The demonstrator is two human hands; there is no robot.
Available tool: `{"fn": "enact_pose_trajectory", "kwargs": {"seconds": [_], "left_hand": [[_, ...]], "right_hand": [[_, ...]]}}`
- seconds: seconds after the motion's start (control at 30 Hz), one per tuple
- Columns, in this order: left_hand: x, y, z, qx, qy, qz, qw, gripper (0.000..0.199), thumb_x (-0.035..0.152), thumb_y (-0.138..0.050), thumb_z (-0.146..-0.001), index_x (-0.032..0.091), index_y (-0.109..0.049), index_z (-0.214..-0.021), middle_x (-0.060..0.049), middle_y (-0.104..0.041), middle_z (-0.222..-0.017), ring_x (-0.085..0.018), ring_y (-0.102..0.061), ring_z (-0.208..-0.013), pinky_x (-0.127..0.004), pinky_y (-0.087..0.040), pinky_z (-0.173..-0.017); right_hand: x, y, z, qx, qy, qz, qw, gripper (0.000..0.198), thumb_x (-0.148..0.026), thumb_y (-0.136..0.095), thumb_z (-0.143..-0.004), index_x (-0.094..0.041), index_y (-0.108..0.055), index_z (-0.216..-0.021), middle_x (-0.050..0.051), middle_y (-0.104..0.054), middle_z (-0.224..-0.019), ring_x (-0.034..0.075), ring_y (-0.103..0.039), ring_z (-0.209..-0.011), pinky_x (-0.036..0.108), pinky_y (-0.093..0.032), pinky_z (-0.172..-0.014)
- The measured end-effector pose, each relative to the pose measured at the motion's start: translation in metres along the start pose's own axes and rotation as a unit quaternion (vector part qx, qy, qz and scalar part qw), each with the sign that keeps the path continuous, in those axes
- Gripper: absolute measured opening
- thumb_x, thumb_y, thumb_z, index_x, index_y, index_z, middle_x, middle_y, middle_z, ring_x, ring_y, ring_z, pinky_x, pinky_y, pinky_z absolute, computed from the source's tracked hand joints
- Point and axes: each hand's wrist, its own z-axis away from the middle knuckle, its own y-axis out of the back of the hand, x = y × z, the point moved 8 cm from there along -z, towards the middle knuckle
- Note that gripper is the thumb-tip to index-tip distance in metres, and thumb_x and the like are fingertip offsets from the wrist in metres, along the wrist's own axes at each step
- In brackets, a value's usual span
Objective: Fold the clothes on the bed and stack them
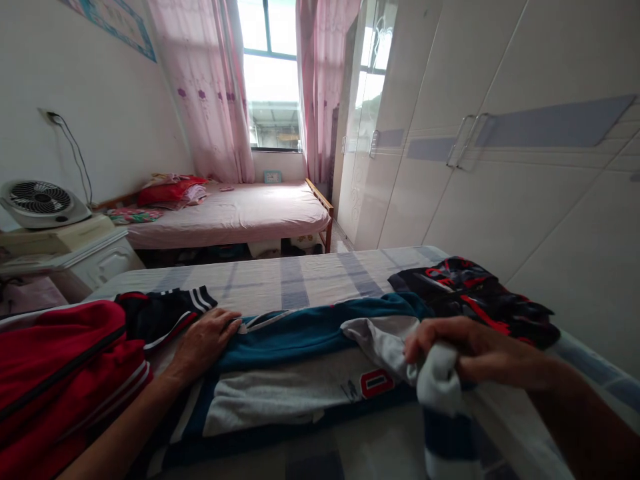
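A teal, grey and white sweatshirt with a red number patch lies spread across the near bed. My left hand rests flat on its teal shoulder, palm down, fingers apart. My right hand grips a bunched white and navy sleeve of the same sweatshirt, lifted slightly off the bed. A red jacket lies at the left next to a black garment with white stripes. A black and red garment sits just beyond my right hand.
A white wardrobe runs along the right, close to the bed. A second bed with pink sheets stands beneath the curtained window. A fan sits on a white cabinet at the left. A narrow aisle separates the two beds.
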Motion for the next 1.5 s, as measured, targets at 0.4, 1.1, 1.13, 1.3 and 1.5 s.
{"fn": "enact_pose_trajectory", "kwargs": {"seconds": [0.4,1.1,1.13,1.3,1.5], "left_hand": [[0.002,0.000,-0.005,-0.036,0.006,0.084,0.996,0.047,0.050,-0.040,-0.082,0.017,-0.067,-0.104,-0.008,-0.065,-0.110,-0.024,-0.061,-0.101,-0.034,-0.043,-0.094],[-0.022,-0.013,-0.013,-0.002,0.072,0.088,0.993,0.032,0.042,-0.038,-0.085,0.022,-0.062,-0.083,-0.004,-0.068,-0.084,-0.021,-0.064,-0.081,-0.029,-0.046,-0.074],[-0.022,-0.013,-0.012,-0.004,0.067,0.094,0.993,0.033,0.044,-0.037,-0.085,0.022,-0.062,-0.084,-0.004,-0.068,-0.085,-0.021,-0.064,-0.082,-0.029,-0.047,-0.075],[-0.027,0.001,-0.004,0.012,0.033,0.108,0.993,0.049,0.060,-0.044,-0.081,0.022,-0.064,-0.105,-0.006,-0.066,-0.108,-0.023,-0.061,-0.100,-0.033,-0.044,-0.088],[-0.035,0.004,-0.006,0.009,0.056,0.062,0.996,0.043,0.054,-0.033,-0.087,0.023,-0.061,-0.080,-0.003,-0.067,-0.082,-0.020,-0.064,-0.078,-0.029,-0.046,-0.074]], "right_hand": [[0.104,0.052,-0.065,0.225,-0.007,0.285,0.932,0.035,-0.020,-0.047,-0.081,-0.022,-0.069,-0.108,0.009,-0.061,-0.121,0.025,-0.053,-0.117,0.042,-0.039,-0.103],[0.156,0.083,-0.119,0.238,-0.121,0.253,0.930,0.032,-0.022,-0.034,-0.086,-0.018,-0.065,-0.075,0.006,-0.067,-0.075,0.016,-0.061,-0.073,0.026,-0.047,-0.071],[0.154,0.081,-0.119,0.237,-0.118,0.245,0.933,0.033,-0.024,-0.034,-0.087,-0.018,-0.066,-0.079,0.006,-0.068,-0.079,0.017,-0.062,-0.075,0.026,-0.047,-0.072],[0.126,0.046,-0.115,0.172,-0.042,0.245,0.953,0.034,-0.042,-0.045,-0.085,-0.021,-0.066,-0.101,0.006,-0.067,-0.107,0.021,-0.060,-0.097,0.030,-0.045,-0.086],[0.132,0.044,-0.120,0.216,-0.056,0.227,0.948,0.031,-0.038,-0.038,-0.087,-0.019,-0.063,-0.084,0.005,-0.067,-0.087,0.019,-0.062,-0.082,0.029,-0.046,-0.076]]}}
